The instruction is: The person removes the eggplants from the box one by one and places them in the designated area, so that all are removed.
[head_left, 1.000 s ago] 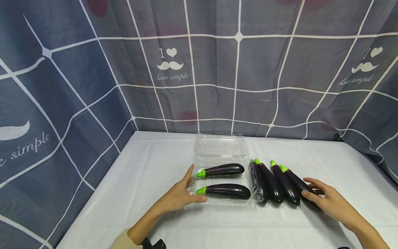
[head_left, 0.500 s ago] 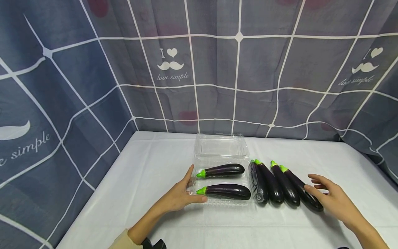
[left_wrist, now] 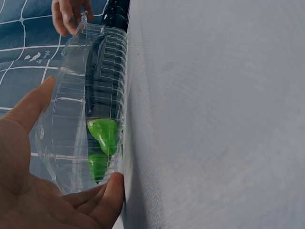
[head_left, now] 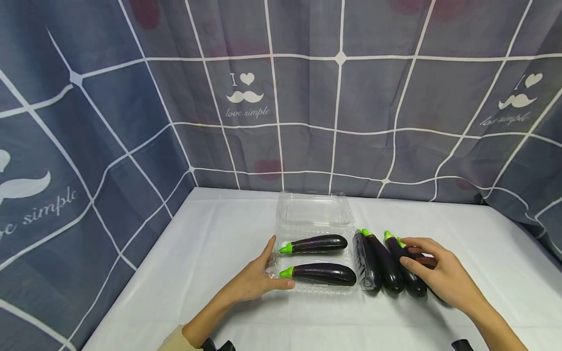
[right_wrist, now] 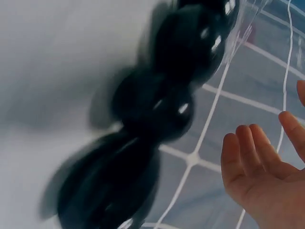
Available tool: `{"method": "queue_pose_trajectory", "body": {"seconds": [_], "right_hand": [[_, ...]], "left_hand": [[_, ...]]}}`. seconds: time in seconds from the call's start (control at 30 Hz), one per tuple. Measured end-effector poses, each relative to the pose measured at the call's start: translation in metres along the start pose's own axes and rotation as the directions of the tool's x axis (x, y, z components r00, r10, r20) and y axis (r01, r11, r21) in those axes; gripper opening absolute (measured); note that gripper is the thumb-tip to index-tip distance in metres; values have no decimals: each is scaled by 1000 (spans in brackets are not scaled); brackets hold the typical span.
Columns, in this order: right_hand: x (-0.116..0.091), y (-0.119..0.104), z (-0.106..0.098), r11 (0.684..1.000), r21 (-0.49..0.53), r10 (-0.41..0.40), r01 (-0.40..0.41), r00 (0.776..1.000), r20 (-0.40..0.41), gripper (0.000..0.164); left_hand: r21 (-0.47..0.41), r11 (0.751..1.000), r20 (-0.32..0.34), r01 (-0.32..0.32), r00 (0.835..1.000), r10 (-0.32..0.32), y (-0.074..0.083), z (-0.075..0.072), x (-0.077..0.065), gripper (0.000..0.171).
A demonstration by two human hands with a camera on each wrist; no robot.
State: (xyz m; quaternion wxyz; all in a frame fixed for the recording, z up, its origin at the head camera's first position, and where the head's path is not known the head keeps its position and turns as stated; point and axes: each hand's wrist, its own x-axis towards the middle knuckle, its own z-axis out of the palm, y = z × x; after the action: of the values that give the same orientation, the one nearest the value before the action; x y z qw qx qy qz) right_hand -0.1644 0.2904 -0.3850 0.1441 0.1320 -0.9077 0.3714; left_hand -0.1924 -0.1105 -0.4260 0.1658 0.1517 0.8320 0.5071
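Currently, nearest is a beige sleeve (head_left: 177, 340) at approx. 7 o'clock in the head view. Just beyond it, L hand (head_left: 254, 278): thumb & fingers spread wide, touching the 9 o'clock side of a clear plastic clamshell (head_left: 313, 258). R hand (head_left: 439, 273) is at approx. 4 o'clock, over the outermost eggplant (right_wrist: 112, 183); fingers loose, w/ a gap btw. palm & eggplants in the R wrist view, so nothing gripped.

Clamshell tray holds 2 eggplants, near one (head_left: 325, 274) & far one (head_left: 319, 243), both w/ green caps twd 9 o'clock. At its 3 o'clock side, 4 more incl. the outermost lie side by side, caps twd approx. 11 o'clock; the innermost eggplant (head_left: 372, 268) shows partly thru clear plastic, can't tell if inside. White-covered table (head_left: 210, 234) under all. Lid (head_left: 313, 209) lies folded back at the tray's 12 o'clock. Farthest: grey curtain (head_left: 305, 97), white grid, "love simple" & moustache prints.
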Motion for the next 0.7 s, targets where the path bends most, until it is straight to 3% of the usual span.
{"method": "queue_pose_trajectory", "body": {"seconds": [0.23, 0.47, 0.7], "right_hand": [[9, -27, 24, 993, 51, -108, 105, 993, 56, 36], [20, -43, 43, 973, 45, -229, 225, 966, 118, 39], [30, -53, 55, 963, 86, -268, 255, 940, 210, 43]], "left_hand": [[5, 1000, 5, 8, 1000, -8, -1, 2, 1, 119], [13, 1000, 10, 4, 1000, -5, 0, 2, 3, 119], [15, 1000, 1, 8, 1000, -8, 1, 0, 0, 119]]}}
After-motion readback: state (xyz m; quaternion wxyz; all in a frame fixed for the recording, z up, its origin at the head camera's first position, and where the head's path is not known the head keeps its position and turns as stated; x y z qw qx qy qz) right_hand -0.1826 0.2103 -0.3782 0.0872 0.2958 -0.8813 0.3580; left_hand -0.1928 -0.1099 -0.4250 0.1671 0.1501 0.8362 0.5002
